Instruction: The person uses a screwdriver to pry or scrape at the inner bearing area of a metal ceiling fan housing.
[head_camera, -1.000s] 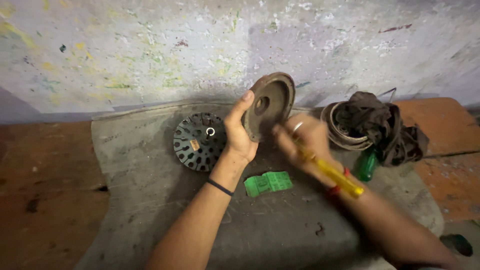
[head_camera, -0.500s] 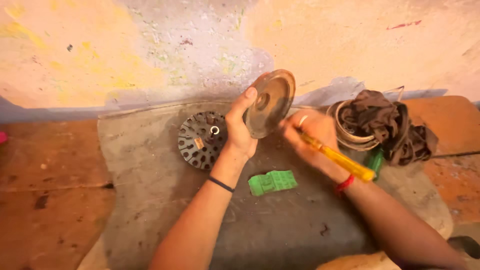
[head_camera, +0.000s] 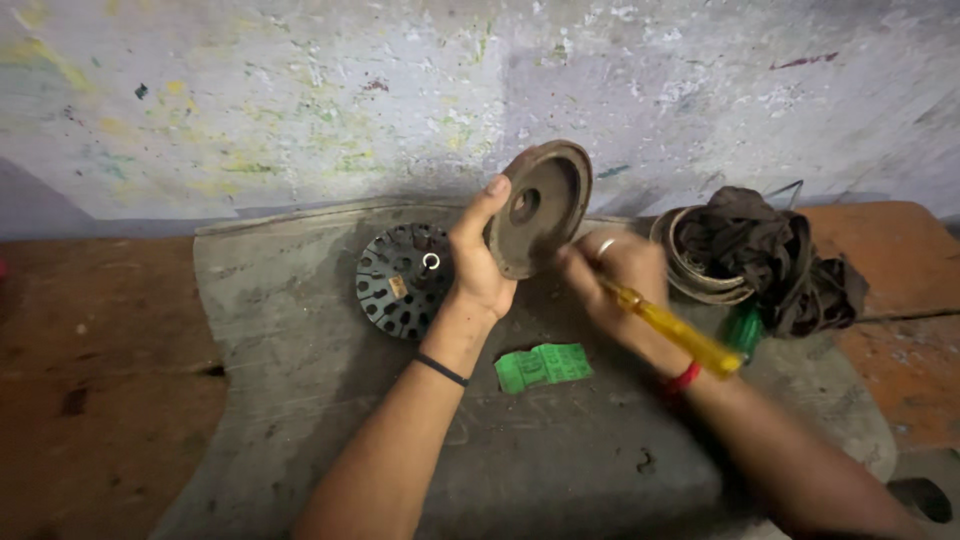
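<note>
A round metal cover (head_camera: 540, 205) is gripped upright by the left hand (head_camera: 480, 265) — a yellow-handled screwdriver (head_camera: 678, 332) is clasped in the right hand (head_camera: 620, 285), just right.

The left hand (head_camera: 478, 268) holds a round rusty metal cover (head_camera: 540, 207) upright at 12 o'clock; the right hand (head_camera: 618, 280) grips a yellow-handled screwdriver (head_camera: 680, 332) (tip hidden) just at its 4 o'clock. A slotted black disc (head_camera: 402, 280) lies at 9, a green paper (head_camera: 543, 366) at 6, on the grey mat (head_camera: 290, 330)

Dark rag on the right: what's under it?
The dark rag lies heaped on a round metal ring-shaped part, whose rim shows at its left side. A green handle pokes out below. The rest underneath is covered.
</note>
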